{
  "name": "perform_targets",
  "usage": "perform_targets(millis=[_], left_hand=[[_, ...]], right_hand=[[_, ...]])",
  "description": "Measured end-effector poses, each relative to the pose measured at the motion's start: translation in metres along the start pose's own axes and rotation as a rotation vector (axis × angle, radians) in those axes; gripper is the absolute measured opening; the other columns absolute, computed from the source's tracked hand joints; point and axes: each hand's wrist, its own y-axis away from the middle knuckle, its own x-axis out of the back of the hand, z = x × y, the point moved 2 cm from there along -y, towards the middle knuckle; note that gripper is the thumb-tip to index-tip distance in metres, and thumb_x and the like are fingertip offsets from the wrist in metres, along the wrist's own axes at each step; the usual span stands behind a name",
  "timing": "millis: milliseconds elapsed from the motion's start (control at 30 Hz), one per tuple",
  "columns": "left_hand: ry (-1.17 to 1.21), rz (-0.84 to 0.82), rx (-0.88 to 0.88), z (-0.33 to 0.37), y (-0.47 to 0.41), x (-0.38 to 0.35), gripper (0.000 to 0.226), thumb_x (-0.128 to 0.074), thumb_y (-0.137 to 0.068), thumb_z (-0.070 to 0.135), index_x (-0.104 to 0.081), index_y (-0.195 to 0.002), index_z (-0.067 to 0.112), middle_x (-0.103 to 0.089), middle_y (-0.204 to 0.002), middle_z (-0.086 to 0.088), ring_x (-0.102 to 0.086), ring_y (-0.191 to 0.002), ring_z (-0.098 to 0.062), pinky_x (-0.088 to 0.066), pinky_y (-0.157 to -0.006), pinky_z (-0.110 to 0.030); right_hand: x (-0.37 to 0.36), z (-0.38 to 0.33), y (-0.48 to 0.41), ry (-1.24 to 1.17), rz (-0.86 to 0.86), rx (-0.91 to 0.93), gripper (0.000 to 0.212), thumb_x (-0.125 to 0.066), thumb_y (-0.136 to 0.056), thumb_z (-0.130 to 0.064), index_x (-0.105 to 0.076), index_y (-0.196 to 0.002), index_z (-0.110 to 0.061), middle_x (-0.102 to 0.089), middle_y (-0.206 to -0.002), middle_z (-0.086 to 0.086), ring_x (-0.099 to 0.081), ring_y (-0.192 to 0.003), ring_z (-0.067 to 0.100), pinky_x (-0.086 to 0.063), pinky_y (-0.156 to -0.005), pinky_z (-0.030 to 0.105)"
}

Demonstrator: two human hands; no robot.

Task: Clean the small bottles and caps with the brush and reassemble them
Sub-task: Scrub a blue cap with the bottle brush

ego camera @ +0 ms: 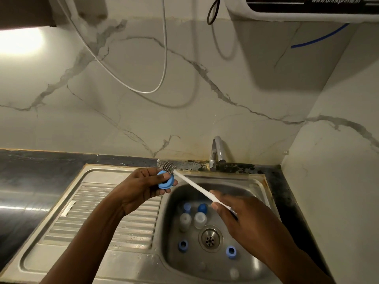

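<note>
Left hand (pixel 141 186) pinches a blue cap (pixel 166 179); right hand (pixel 244 214) grips the brush (pixel 189 182); best to steady the cap, twisting the bristles inside.

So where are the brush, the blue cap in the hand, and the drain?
brush (pixel 192 183), head view, middle of its white handle.
blue cap (pixel 164 187), head view, its lower rim.
drain (pixel 210 238), head view, centre of the metal strainer.
</note>
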Motion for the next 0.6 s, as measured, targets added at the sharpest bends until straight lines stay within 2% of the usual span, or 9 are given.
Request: perform_targets(millis=[100,167,267,333,400,600], left_hand=[[0.103,0.122,-0.014,0.001,-0.001,0.011,0.042,-0.071,-0.089,0.020,-0.070,-0.122,-0.007,-0.074,-0.119,-0.027,-0.074,-0.085,-0.024,-0.064,-0.071,-0.025],[0.183,0.175,-0.027,0.003,-0.002,0.013,0.039,-0.069,-0.092,0.017,-0.068,-0.121,-0.009,-0.074,-0.119,-0.027,-0.077,-0.091,-0.026,-0.066,-0.078,-0.029],[0.304,0.168,0.013,0.001,-0.001,0.006,0.039,-0.064,-0.098,0.014,-0.062,-0.128,-0.011,-0.072,-0.122,-0.030,-0.073,-0.113,-0.039,-0.063,-0.091,-0.041],[0.409,0.160,0.059,-0.002,0.000,-0.003,0.038,-0.060,-0.103,0.016,-0.059,-0.132,-0.009,-0.071,-0.125,-0.031,-0.070,-0.118,-0.045,-0.059,-0.095,-0.047],[0.473,0.172,0.094,-0.005,0.002,-0.014,0.034,-0.054,-0.107,0.016,-0.059,-0.132,-0.006,-0.071,-0.124,-0.030,-0.070,-0.118,-0.046,-0.059,-0.094,-0.049],[0.625,0.243,0.105,-0.016,0.000,-0.033,0.030,-0.052,-0.109,0.014,-0.061,-0.128,-0.007,-0.073,-0.118,-0.030,-0.074,-0.109,-0.041,-0.061,-0.086,-0.049]], right_hand=[[0.002,0.007,0.004,0.028,-0.011,-0.022,0.048,-0.034,-0.101,-0.067,-0.042,-0.147,-0.056,-0.070,-0.080,-0.018,-0.069,-0.074,-0.001,-0.058,-0.070,0.022],[0.001,0.007,0.005,0.024,-0.012,-0.028,0.051,-0.031,-0.100,-0.069,-0.042,-0.148,-0.054,-0.069,-0.078,-0.017,-0.069,-0.071,0.000,-0.059,-0.068,0.024],[-0.002,0.004,0.003,-0.014,0.009,-0.034,0.059,-0.026,-0.096,-0.072,-0.043,-0.149,-0.052,-0.070,-0.079,-0.015,-0.070,-0.070,0.002,-0.061,-0.068,0.025],[-0.006,0.001,0.001,-0.006,0.027,-0.035,0.061,-0.024,-0.094,-0.073,-0.041,-0.149,-0.054,-0.072,-0.087,-0.012,-0.070,-0.075,0.003,-0.061,-0.072,0.026],[-0.011,-0.001,-0.001,-0.010,0.029,-0.045,0.063,-0.023,-0.093,-0.074,-0.039,-0.150,-0.053,-0.072,-0.091,-0.011,-0.069,-0.077,0.002,-0.061,-0.074,0.026],[-0.024,-0.009,-0.004,0.003,-0.005,-0.042,0.053,-0.030,-0.104,-0.061,-0.036,-0.154,-0.048,-0.054,-0.074,-0.018,-0.061,-0.067,0.003,-0.055,-0.066,0.022]])
